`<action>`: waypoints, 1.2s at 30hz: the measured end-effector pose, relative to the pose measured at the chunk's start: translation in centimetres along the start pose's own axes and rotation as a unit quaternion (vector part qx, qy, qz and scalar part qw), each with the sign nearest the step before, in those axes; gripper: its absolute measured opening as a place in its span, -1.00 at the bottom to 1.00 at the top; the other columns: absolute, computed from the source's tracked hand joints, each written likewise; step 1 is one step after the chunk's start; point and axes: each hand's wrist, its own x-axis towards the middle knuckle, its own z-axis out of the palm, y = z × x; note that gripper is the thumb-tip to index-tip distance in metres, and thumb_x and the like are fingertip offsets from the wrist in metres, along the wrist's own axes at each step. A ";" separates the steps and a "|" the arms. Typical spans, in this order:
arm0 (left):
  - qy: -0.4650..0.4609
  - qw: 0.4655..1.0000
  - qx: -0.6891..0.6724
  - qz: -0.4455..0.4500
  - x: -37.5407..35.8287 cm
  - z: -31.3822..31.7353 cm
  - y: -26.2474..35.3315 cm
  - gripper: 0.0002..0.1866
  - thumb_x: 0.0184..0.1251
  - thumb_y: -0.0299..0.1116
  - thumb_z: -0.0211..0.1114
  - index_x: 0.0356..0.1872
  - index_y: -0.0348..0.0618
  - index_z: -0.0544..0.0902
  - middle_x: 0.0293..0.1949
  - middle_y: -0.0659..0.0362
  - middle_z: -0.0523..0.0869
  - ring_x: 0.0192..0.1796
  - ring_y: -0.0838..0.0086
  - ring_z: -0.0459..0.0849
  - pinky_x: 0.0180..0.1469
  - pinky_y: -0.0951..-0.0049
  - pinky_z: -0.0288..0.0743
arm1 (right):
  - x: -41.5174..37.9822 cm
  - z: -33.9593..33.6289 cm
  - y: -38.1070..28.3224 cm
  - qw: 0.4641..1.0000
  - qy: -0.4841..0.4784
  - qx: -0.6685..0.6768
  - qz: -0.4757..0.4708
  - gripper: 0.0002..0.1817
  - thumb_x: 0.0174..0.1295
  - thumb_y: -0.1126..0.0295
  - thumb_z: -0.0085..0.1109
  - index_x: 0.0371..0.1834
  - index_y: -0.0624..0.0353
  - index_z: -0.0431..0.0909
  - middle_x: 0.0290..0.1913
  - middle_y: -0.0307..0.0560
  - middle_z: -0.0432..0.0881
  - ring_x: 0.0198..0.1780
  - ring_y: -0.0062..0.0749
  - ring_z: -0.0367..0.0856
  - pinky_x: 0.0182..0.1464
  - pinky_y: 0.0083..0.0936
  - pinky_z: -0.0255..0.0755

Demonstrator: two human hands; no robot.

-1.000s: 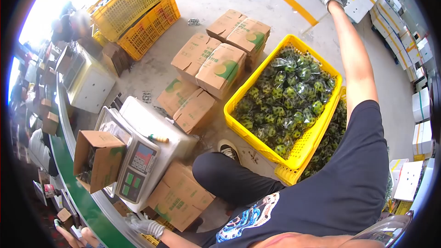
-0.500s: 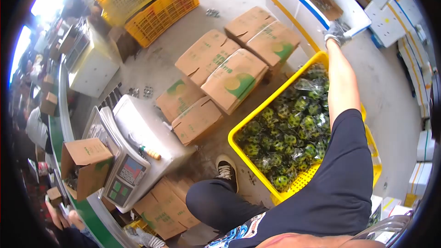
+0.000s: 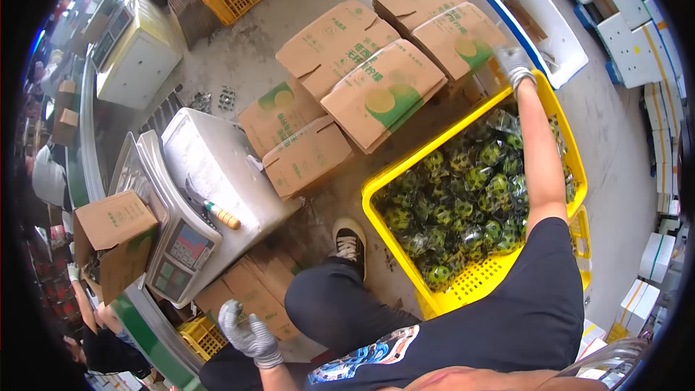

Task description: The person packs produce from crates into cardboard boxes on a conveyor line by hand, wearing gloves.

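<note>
While the left hand [image 3: 250,334] hovers empty, fingers loose, the right hand [image 3: 513,66], its grip indistinct, reaches toward the yellow crate [image 3: 474,284], the next move seemingly needing careful aim.

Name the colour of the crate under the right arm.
The crate is yellow, clearest in the head view.

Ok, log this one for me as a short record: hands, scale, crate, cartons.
Left hand: gloved, seemingly empty, near a low carton
Right hand: gloved, blurred, by the yellow crate's far corner; contact unclear
Scale: on a white box, bearing an open carton
Tool: wooden-handled, lying on the white box
Crate contents: many bagged green fruits
Printed cartons: several, grouped beyond the crate
</note>
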 end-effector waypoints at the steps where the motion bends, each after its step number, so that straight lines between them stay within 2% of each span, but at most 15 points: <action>1: -0.005 1.000 -0.025 -0.009 -0.1 0.2 0.5 -0.61 0.07 -0.59 0.16 0.01 -0.31 0.50 0.00 -0.02 0.51 0.03 0.21 0.50 0.12 0.29 0.39 | -3.4 0.9 -1.2 0.973 -0.156 0.141 0.093 -0.40 0.20 -0.06 0.13 0.19 0.08 0.40 0.21 0.05 0.47 0.19 0.01 0.45 0.09 -0.07 0.40; 3: -0.011 0.999 -0.026 0.016 -0.7 0.3 0.9 -0.59 0.01 -0.62 0.16 -0.01 -0.33 0.51 -0.01 -0.03 0.51 0.05 0.17 0.51 0.14 0.26 0.39 | -1.7 5.4 2.1 0.895 -0.217 0.367 0.132 -0.33 0.19 -0.06 0.18 0.29 0.07 0.32 0.20 0.09 0.48 0.17 0.04 0.48 0.04 -0.01 0.43; 6: -0.028 0.999 0.011 0.014 -2.0 -0.6 0.6 -0.57 -0.05 -0.64 0.15 -0.03 -0.33 0.52 -0.03 -0.05 0.53 0.07 0.11 0.51 0.18 0.20 0.36 | -5.4 7.0 -1.4 0.883 -0.128 0.429 0.140 -0.30 0.21 0.00 0.19 0.35 0.07 0.24 0.30 0.11 0.36 0.28 -0.01 0.35 0.20 -0.02 0.29; 7: -0.022 1.000 0.008 0.005 -2.3 -0.8 0.4 -0.57 -0.06 -0.64 0.14 -0.04 -0.33 0.52 -0.03 -0.05 0.54 0.08 0.10 0.51 0.19 0.19 0.35 | -5.0 7.5 -1.6 0.865 -0.121 0.457 0.168 -0.28 0.19 0.03 0.21 0.37 0.05 0.20 0.35 0.06 0.29 0.32 -0.06 0.28 0.31 -0.07 0.16; 10: -0.001 1.000 -0.001 -0.017 -3.6 -1.7 -0.8 -0.57 -0.09 -0.65 0.15 -0.05 -0.32 0.53 -0.05 -0.04 0.55 0.07 0.10 0.52 0.20 0.20 0.35 | -3.5 8.6 -2.8 0.845 -0.142 0.485 0.175 -0.32 0.20 0.04 0.20 0.35 0.04 0.24 0.31 -0.03 0.36 0.25 -0.13 0.35 0.30 -0.14 0.16; 11: 0.008 1.000 -0.010 -0.021 -3.9 -1.9 -1.1 -0.57 -0.09 -0.65 0.15 -0.06 -0.31 0.54 -0.05 -0.04 0.56 0.06 0.10 0.52 0.20 0.20 0.35 | -2.2 9.2 -3.0 0.866 -0.091 0.450 0.196 -0.42 0.18 0.05 0.23 0.25 -0.02 0.36 0.18 -0.09 0.50 0.16 -0.19 0.43 0.21 -0.14 0.25; 13: 0.013 1.000 -0.009 -0.026 -4.2 -2.2 -1.4 -0.57 -0.08 -0.65 0.15 -0.06 -0.31 0.54 -0.05 -0.03 0.56 0.05 0.11 0.53 0.20 0.21 0.35 | -3.4 9.5 -5.5 0.900 0.008 0.375 0.221 -0.52 0.16 0.05 0.26 0.12 -0.10 0.43 0.00 -0.17 0.59 0.09 -0.27 0.47 0.10 -0.13 0.34; 19: 0.014 0.998 -0.014 -0.066 -5.6 -2.8 -2.6 -0.60 -0.07 -0.64 0.16 -0.08 -0.30 0.55 -0.06 -0.03 0.57 0.03 0.11 0.55 0.18 0.22 0.37 | -2.8 9.1 -7.8 0.851 -0.092 0.475 0.204 -0.59 0.13 0.02 0.29 0.01 -0.16 0.46 -0.15 -0.22 0.58 -0.11 -0.36 0.51 -0.05 -0.19 0.46; 20: 0.014 0.997 -0.018 -0.079 -5.8 -2.7 -2.7 -0.61 -0.06 -0.64 0.16 -0.08 -0.31 0.55 -0.06 -0.03 0.57 0.03 0.11 0.55 0.17 0.22 0.38 | -1.9 9.8 -8.4 0.899 -0.017 0.384 0.212 -0.65 0.19 0.09 0.24 -0.01 -0.12 0.47 -0.19 -0.25 0.60 -0.23 -0.36 0.53 -0.17 -0.24 0.50; 23: 0.016 0.997 -0.022 -0.075 -5.6 -2.3 -2.9 -0.62 -0.05 -0.62 0.17 -0.10 -0.31 0.55 -0.08 -0.03 0.58 0.02 0.11 0.56 0.16 0.22 0.39 | 3.0 11.2 -6.9 0.893 -0.124 0.400 0.166 -0.71 0.25 0.17 0.18 -0.01 -0.06 0.47 -0.16 -0.21 0.60 -0.23 -0.34 0.54 -0.29 -0.26 0.51; 27: 0.014 0.997 0.009 -0.081 -5.6 -2.5 -3.7 -0.63 -0.04 -0.62 0.18 -0.10 -0.32 0.54 -0.10 -0.02 0.59 -0.01 0.15 0.56 0.09 0.25 0.44 | 0.8 9.8 -10.6 0.877 -0.023 0.451 0.163 -0.74 0.28 0.29 0.12 0.00 0.07 0.48 -0.02 -0.05 0.57 -0.10 -0.19 0.58 -0.18 -0.20 0.64; 28: 0.023 0.995 -0.002 -0.095 -6.1 -2.6 -4.2 -0.63 -0.04 -0.63 0.18 -0.10 -0.33 0.54 -0.11 -0.02 0.59 -0.02 0.16 0.56 0.07 0.26 0.45 | 0.0 9.3 -11.3 0.827 -0.028 0.538 0.161 -0.72 0.28 0.34 0.12 0.03 0.12 0.46 0.00 -0.03 0.57 -0.02 -0.14 0.57 -0.10 -0.15 0.66; 31: 0.030 0.991 -0.022 -0.127 -6.1 -2.6 -4.6 -0.63 -0.03 -0.64 0.15 -0.09 -0.34 0.53 -0.10 -0.01 0.58 -0.04 0.23 0.57 0.01 0.31 0.49 | 1.7 9.3 -10.8 0.816 -0.036 0.553 0.163 -0.70 0.27 0.34 0.13 0.05 0.11 0.44 -0.02 -0.01 0.57 0.02 -0.14 0.56 -0.15 -0.12 0.67; 35: 0.013 0.989 -0.039 -0.139 -5.2 -1.6 -4.7 -0.61 -0.04 -0.65 0.13 -0.07 -0.34 0.52 -0.07 0.00 0.56 -0.05 0.24 0.56 0.02 0.32 0.48 | 7.1 10.2 -9.0 0.904 0.031 0.426 0.016 -0.59 0.14 0.30 0.32 0.04 0.15 0.48 0.02 -0.05 0.60 -0.09 -0.25 0.60 -0.07 -0.33 0.59; 36: 0.005 0.990 -0.034 -0.138 -4.7 -1.3 -4.4 -0.60 -0.05 -0.65 0.13 -0.07 -0.34 0.52 -0.07 0.00 0.55 -0.05 0.24 0.56 0.03 0.32 0.48 | 12.1 10.5 -7.8 0.904 0.036 0.426 -0.014 -0.59 0.08 0.30 0.38 -0.01 0.15 0.52 0.02 -0.07 0.62 -0.16 -0.25 0.61 -0.06 -0.38 0.55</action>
